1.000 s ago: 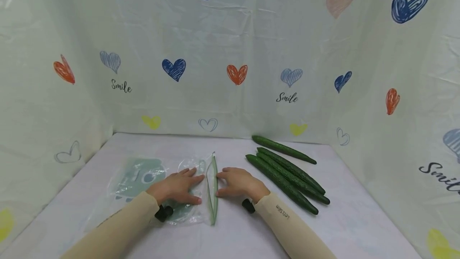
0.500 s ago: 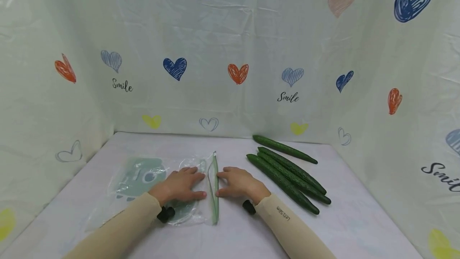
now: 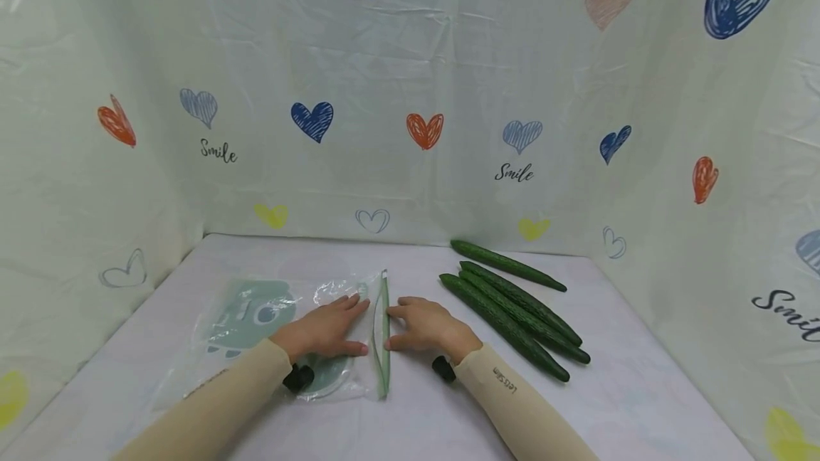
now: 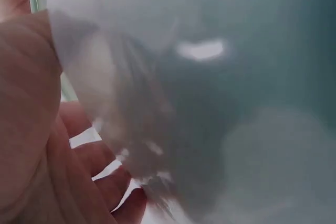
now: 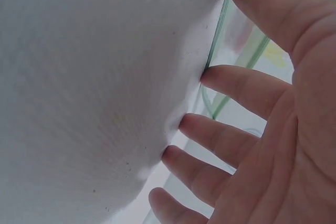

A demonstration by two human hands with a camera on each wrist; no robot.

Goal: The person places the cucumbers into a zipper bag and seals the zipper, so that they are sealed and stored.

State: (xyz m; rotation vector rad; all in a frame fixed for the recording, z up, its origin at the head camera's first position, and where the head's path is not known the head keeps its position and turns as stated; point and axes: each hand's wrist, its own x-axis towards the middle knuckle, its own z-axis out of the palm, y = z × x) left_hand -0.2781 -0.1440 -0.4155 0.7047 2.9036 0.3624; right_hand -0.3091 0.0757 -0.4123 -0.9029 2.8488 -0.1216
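Observation:
A clear zip bag (image 3: 246, 315) with a pale green cartoon print lies flat on the table. Its green zip edge (image 3: 386, 368) points right, and the mouth gapes slightly. My left hand (image 3: 325, 329) rests on the bag with spread fingers, thumb close to the mouth. The plastic fills most of the left wrist view beside the palm (image 4: 26, 108). From the other side, my right hand (image 3: 428, 326) touches the outer zip edge with its fingertips. In the right wrist view, thumb and index finger (image 5: 241, 85) meet the green strip (image 5: 219, 35), the fingers spread apart.
Several cucumbers lie right of my right hand: a group side by side (image 3: 506, 326), and a single cucumber (image 3: 506, 264) behind them near the back edge. A white cloth covers the table (image 3: 423, 425). Curtains with printed hearts (image 3: 384, 183) enclose the back and sides.
My left hand has slid a little to the right over the bag, towards the zip edge. The gap at the mouth looks narrower. My right hand has stayed in place.

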